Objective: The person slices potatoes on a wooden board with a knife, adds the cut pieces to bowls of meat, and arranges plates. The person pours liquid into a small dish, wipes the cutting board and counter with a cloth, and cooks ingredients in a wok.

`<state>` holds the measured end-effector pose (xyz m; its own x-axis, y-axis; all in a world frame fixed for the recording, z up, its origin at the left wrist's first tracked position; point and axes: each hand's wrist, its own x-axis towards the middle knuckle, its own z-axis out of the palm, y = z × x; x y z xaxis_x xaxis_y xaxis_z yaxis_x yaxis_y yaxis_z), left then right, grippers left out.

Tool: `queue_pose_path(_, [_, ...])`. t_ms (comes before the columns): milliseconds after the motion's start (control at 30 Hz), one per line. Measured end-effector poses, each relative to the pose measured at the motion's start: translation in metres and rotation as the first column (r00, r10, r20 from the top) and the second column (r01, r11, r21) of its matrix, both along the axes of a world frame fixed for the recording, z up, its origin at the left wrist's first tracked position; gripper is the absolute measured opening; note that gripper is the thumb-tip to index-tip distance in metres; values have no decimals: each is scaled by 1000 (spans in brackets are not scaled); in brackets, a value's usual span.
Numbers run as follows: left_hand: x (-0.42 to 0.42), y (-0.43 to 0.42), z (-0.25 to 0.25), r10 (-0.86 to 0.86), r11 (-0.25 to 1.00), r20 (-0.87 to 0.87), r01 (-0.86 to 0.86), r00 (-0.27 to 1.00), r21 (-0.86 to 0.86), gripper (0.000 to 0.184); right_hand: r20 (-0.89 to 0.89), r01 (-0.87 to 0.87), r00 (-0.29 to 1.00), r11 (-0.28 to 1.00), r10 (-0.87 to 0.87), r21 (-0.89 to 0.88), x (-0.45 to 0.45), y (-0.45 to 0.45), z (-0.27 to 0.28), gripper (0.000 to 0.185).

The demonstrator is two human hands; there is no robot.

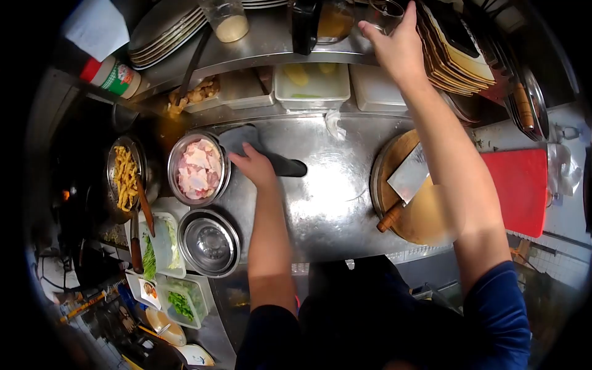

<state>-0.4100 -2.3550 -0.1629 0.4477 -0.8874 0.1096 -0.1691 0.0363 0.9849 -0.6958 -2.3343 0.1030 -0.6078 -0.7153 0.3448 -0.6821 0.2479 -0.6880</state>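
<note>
My left hand (254, 164) is over the steel counter, its fingers at a dark grey cloth-like item (240, 138) beside a steel bowl of raw meat pieces (198, 169). Just right of that hand lies a dark handle-like piece (287, 166). At the upper shelf, my right hand (394, 44) reaches up with thumb and fingers around a small clear glass (386, 13). Below the right forearm, a cleaver (408, 179) rests on a round wooden chopping block (387, 161). Empty nested steel bowls (209, 243) stand below the meat bowl.
Fried strips (125, 179) fill a strainer at the left, near a flame (65, 195). Tubs of greens (180, 302) stand lower left. Above are stacked plates (166, 37), jars (231, 24) and food containers (312, 83). A red board (515, 190) lies right.
</note>
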Motion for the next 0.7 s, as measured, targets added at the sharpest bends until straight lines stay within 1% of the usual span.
queue_pose_path(33, [-3,-16,1,4,1000,47,-4,999,0,48,-120,9,992,990,-26,-139,1,3,-13,96])
queue_pose_path(100, [-4,-51,-2,21,1000,136,-21,990,-1,53,-416,-159,909,922,-3,-354,25,41,-28,85])
queue_pose_path(133, [-6,-70,-9,30,999,183,-27,983,-17,49,-510,-293,855,901,97,-321,44,66,-32,74])
queue_pose_path(167, [-7,-89,-18,39,999,231,-33,972,-30,44,-515,-452,817,842,259,-295,61,85,-35,56])
queue_pose_path(200, [-7,-103,-28,47,998,281,-36,959,-44,40,-507,-503,773,855,381,-125,68,104,-66,46])
queue_pose_path(233, [-6,-114,-38,-17,999,464,38,886,-37,34,-436,-535,753,845,492,30,78,110,-75,37])
queue_pose_path(267, [-3,-123,-50,-78,994,630,112,772,-14,29,-291,-522,779,832,555,187,80,111,-99,36])
queue_pose_path(300, [-4,-125,-60,-135,983,771,185,622,23,23,-222,-490,787,802,576,342,75,106,-129,44])
queue_pose_path(333, [-13,-119,-63,-149,981,785,193,602,38,19,-219,-398,796,761,564,512,70,99,-156,47])
queue_pose_path(367, [-24,-108,-61,-162,978,799,201,579,53,15,-216,-295,805,689,552,662,66,88,-181,50])
queue_pose_path(400, [-36,-97,-58,-170,977,815,206,554,63,11,-164,-281,830,652,534,704,59,72,-202,52])
queue_pose_path(433, [-49,-86,-56,-265,959,793,239,548,154,12,-114,-268,852,613,511,743,52,57,-222,54])
queue_pose_path(500, [-73,-58,-50,-272,940,786,329,555,93,12,-52,-317,844,575,534,754,41,40,-274,48])
queue_pose_path(533, [-83,-48,-49,-277,926,781,373,559,61,12,-23,-339,839,556,543,759,38,36,-288,46])
queue_pose_path(633, [-101,-29,-60,-255,926,740,377,622,1,13,-54,-265,882,588,468,764,39,38,-277,35])
queue_pose_path(700, [-105,-14,-64,-303,916,753,397,584,61,14,-15,-324,888,647,460,690,37,57,-253,27])
